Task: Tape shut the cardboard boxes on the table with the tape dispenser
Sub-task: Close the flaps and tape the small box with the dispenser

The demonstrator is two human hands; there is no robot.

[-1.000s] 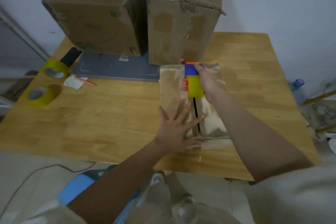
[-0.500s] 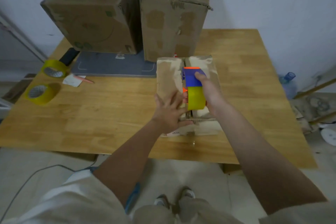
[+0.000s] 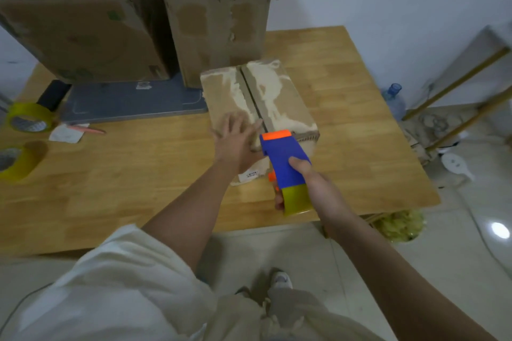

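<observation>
A small flat cardboard box (image 3: 279,99) lies on the wooden table (image 3: 124,174), its two top flaps meeting at a centre seam. My left hand (image 3: 235,141) rests flat with spread fingers on the near left flap. My right hand (image 3: 302,174) grips a blue tape dispenser (image 3: 282,163) with an orange blade end and a yellow tape roll. The orange end sits at the box's near edge, over the seam. Two bigger cardboard boxes (image 3: 83,28) (image 3: 219,14) stand at the back of the table.
A grey board (image 3: 133,102) lies under the big boxes. Two yellow tape rolls (image 3: 27,119) (image 3: 19,160), a paper slip (image 3: 66,133) and a pink pen lie at the table's left. A water jug (image 3: 393,99) and wooden frame stand on the floor to the right.
My right hand has drawn the dispenser along the seam from the box's far end to its near edge. The left hand stayed pressed on the left flap. The camera has shifted closer.
</observation>
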